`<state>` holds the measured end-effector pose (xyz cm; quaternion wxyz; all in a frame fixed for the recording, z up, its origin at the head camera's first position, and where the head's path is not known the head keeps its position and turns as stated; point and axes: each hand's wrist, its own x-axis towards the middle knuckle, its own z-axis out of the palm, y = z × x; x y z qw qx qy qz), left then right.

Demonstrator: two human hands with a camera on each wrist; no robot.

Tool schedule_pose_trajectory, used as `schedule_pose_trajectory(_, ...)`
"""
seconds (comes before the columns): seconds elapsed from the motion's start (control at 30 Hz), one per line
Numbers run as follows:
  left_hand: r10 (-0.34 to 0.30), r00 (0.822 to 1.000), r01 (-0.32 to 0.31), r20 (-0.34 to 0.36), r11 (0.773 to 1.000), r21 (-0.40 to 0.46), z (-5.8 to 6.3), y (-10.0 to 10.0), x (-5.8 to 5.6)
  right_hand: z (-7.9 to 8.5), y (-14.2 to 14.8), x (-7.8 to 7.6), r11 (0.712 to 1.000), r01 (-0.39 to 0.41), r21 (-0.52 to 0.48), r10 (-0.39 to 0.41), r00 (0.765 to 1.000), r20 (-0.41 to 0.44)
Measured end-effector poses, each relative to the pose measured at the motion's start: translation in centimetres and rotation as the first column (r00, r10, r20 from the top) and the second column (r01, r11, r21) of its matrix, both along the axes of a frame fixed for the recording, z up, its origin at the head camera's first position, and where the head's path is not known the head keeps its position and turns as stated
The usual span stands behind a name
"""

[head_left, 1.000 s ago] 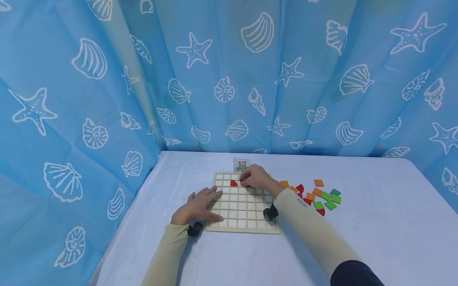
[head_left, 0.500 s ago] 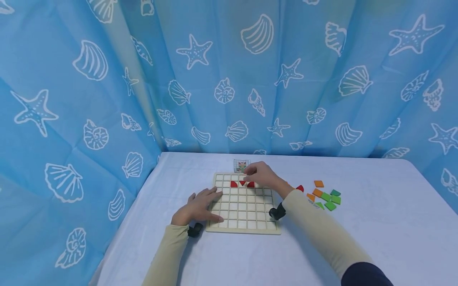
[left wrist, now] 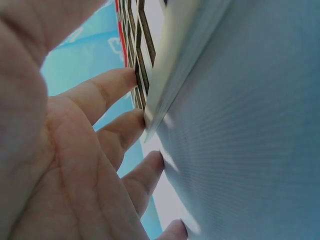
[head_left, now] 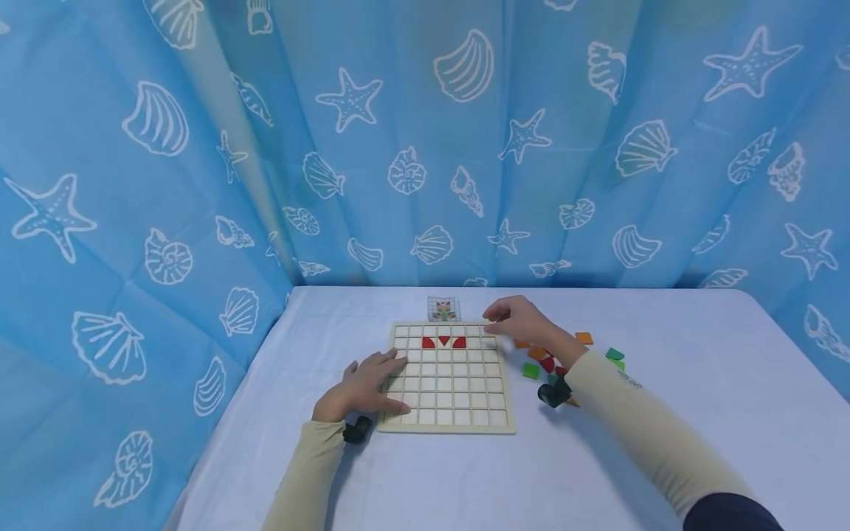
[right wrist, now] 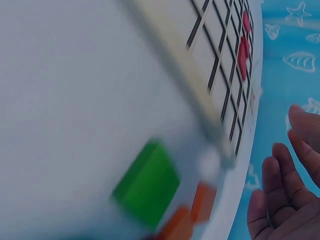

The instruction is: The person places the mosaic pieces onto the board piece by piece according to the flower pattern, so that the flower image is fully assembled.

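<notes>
A cream grid board (head_left: 446,429) lies on the white-covered table. Three red pieces sit in one row near its far side: a quarter-round piece (head_left: 428,343), a small triangle (head_left: 444,341) and another quarter-round piece (head_left: 459,343). My left hand (head_left: 364,385) rests spread over the board's left edge; in the left wrist view its fingertips (left wrist: 129,77) touch the frame and the cloth beside it. My right hand (head_left: 521,322) hovers by the board's far right corner, fingers loosely bent, holding nothing. In the right wrist view the right hand (right wrist: 287,195) is above the table with nothing in it.
Right of the board lies a loose pile: a green square (head_left: 530,370), an orange square (head_left: 584,338), a dark green piece (head_left: 614,354) and several others, partly hidden by the right arm. A small printed pattern card (head_left: 443,309) lies behind the board. A blue curtain (head_left: 398,147) hangs behind the table.
My right hand has let go of the red triangle on the board and moved right, off the red row toward the loose pile. The left hand stays on the board's edge.
</notes>
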<state>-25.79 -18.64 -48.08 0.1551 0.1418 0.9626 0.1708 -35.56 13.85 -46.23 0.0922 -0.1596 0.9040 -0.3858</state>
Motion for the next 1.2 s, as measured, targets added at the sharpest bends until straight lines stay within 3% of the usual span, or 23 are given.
schedule_pose_trajectory(0.33,0.008,1.000,-0.009,0.027,0.999,0.034,-0.2,0.1,0.1,-0.2,5.3,0.8,0.990,0.106,0.094,-0.109,0.994,0.022)
schedule_pose_trajectory(0.73,0.003,1.000,-0.003,0.019,1.000,0.030,0.3,-0.1,0.2,-0.6,12.0,0.8,0.973,0.213,0.086,-0.216,0.976,0.034)
schedule_pose_trajectory(1.2,0.015,1.000,-0.016,0.016,0.999,0.038,-0.1,-0.1,0.0,-1.9,15.0,1.3,0.960,0.260,0.100,-0.268,0.960,0.081)
